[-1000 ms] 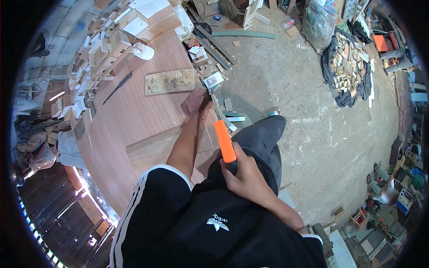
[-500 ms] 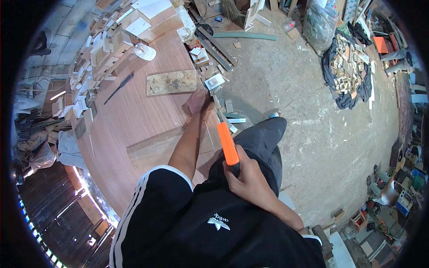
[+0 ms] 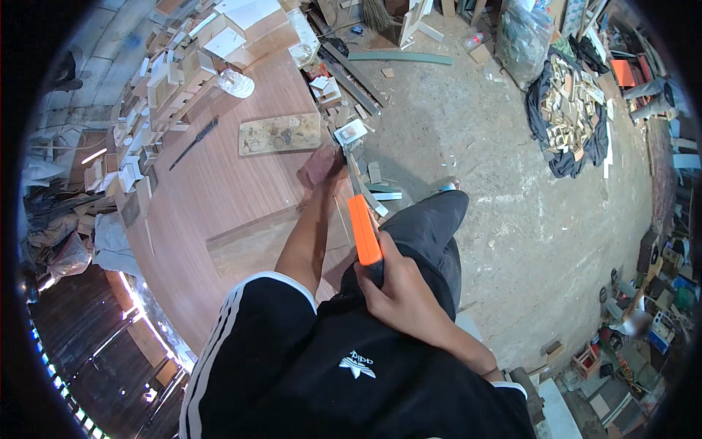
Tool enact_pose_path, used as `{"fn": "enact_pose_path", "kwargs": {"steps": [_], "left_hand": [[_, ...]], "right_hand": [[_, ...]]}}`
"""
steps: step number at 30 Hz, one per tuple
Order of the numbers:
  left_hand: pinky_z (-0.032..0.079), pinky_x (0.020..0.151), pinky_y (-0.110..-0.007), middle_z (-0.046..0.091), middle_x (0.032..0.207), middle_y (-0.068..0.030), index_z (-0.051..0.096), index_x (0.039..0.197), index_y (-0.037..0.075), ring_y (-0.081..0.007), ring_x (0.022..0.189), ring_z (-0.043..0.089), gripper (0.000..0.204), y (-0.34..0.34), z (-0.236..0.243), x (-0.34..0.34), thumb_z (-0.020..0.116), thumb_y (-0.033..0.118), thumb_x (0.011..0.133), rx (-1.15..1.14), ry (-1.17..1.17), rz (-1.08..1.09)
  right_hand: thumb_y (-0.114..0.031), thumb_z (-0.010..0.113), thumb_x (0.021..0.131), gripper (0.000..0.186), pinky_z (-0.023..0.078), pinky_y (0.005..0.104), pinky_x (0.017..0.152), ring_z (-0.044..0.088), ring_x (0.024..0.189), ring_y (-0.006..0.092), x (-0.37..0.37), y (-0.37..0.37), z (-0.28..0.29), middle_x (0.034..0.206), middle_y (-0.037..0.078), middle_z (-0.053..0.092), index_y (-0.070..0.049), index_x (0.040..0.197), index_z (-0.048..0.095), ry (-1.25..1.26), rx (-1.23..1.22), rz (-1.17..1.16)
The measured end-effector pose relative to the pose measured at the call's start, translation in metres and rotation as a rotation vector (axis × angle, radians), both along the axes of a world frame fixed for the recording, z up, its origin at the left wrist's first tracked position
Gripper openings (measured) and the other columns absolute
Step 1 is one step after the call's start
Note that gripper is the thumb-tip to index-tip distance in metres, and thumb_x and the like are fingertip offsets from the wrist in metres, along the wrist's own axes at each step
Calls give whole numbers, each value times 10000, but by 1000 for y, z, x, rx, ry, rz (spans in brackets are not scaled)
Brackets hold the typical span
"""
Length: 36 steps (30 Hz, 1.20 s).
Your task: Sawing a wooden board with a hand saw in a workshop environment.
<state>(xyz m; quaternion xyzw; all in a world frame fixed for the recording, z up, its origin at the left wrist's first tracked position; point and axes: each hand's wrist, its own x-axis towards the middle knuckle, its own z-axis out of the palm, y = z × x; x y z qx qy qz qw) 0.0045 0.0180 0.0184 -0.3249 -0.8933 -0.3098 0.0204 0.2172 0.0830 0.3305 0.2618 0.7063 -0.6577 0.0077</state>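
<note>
My right hand (image 3: 398, 289), in front of my torso, is wrapped round the handle of a handsaw (image 3: 363, 228) with a bright orange part. Its narrow blade points away from me to the table's right edge, beside my left hand. My left hand (image 3: 322, 167) presses down at that edge with its fingers bunched; what they grip, if anything, is hidden. Just beyond it is a small white block (image 3: 351, 132). A worn, stained wooden board (image 3: 280, 135) lies flat on the wood-grain table (image 3: 212, 175), close to my left hand.
A dark, slim tool (image 3: 194, 143) lies on the table's left part. White and wooden offcuts (image 3: 175, 84) are heaped along the far left side. A thin panel (image 3: 248, 241) lies under my left forearm. On the concrete floor, a dark cloth (image 3: 563, 164) holds wood scraps.
The handsaw and my right hand have shifted slightly forward and to the left. My left hand stays at the table edge.
</note>
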Motion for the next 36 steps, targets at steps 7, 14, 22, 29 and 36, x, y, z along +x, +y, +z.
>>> {"fn": "enact_pose_path", "kwargs": {"steps": [7, 14, 22, 29, 36], "left_hand": [[461, 808, -341, 640, 920, -65, 617, 1021, 118, -191, 869, 602, 353, 4, -2, 5, 383, 381, 992, 11, 4, -12], [472, 770, -355, 641, 885, -66, 627, 974, 122, -213, 836, 612, 330, 5, -45, -5, 439, 392, 953, -28, -14, 35], [513, 614, -420, 640, 750, -73, 661, 789, 137, -307, 704, 649, 295, 19, -18, -11, 672, 432, 795, -177, -88, 201], [511, 564, -464, 668, 740, -91, 665, 754, 121, -322, 640, 653, 432, 15, -8, -10, 750, 539, 685, 168, 54, 44], [534, 654, -425, 695, 879, -94, 685, 880, 135, -292, 775, 679, 459, 18, -46, -11, 801, 516, 653, -24, -39, 50]], "right_hand": [[-123, 612, 890, 312, 452, 420, 620, 605, 745, 443, -48, 15, -80, 808, 284, 583, 17, 1111, 443, 47, 121, -108], [-266, 607, 927, 339, 460, 399, 597, 610, 667, 251, -70, 35, -30, 737, 159, 579, 17, 1071, 489, 135, 69, -2], [-192, 563, 865, 212, 415, 309, 391, 510, 437, 154, -150, 102, -5, 586, 75, 519, 10, 813, 529, -77, -195, 166], [-110, 553, 806, 153, 424, 350, 401, 532, 463, 187, -179, 92, -99, 612, 107, 555, 30, 745, 546, -168, -250, 76], [-75, 550, 804, 150, 451, 356, 415, 569, 480, 209, -201, 99, -160, 624, 129, 573, 62, 741, 547, -288, -157, 71]]}}
